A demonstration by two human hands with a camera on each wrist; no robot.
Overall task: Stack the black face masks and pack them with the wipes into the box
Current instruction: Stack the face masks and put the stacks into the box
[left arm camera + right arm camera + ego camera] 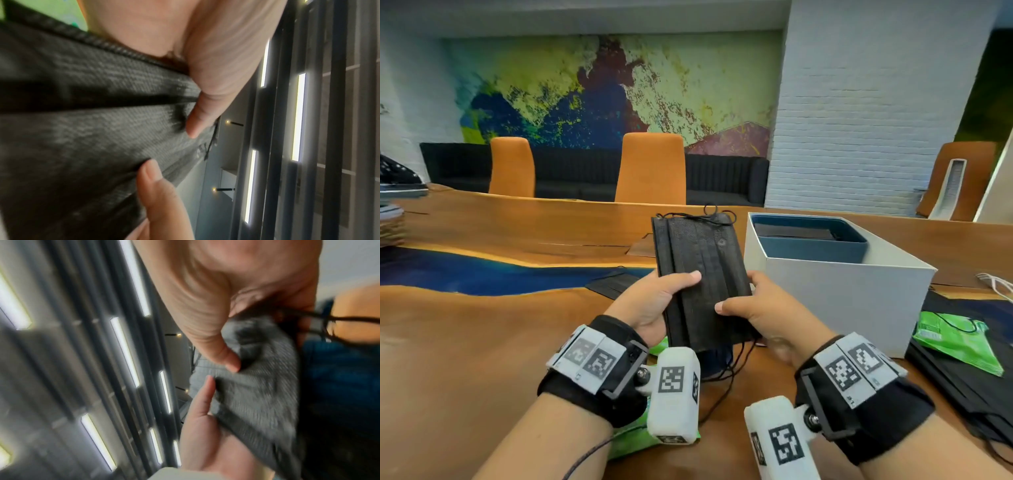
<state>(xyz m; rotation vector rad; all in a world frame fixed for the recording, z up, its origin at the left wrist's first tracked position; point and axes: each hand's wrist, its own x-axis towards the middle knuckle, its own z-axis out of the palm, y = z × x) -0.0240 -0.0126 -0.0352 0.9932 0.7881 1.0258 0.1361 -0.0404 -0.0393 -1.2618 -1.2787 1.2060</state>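
Observation:
A stack of black face masks [698,270] is held up above the wooden table, ear loops dangling at both ends. My left hand [654,301] grips its left edge, thumb on top. My right hand [760,308] grips the right edge the same way. The left wrist view shows the mask fabric [92,129] pinched under a thumb; in the right wrist view the fabric [257,394] is blurred. The white box [852,291] stands just right of the masks, holding a blue inner tray [811,245] with dark items inside. A green wipes packet [959,339] lies right of the box.
More black masks [962,387] lie under the green packet at the right, and one [616,284] lies flat behind my left hand. Another green packet [633,435] sits under my left wrist. Orange chairs [650,168] stand across the table.

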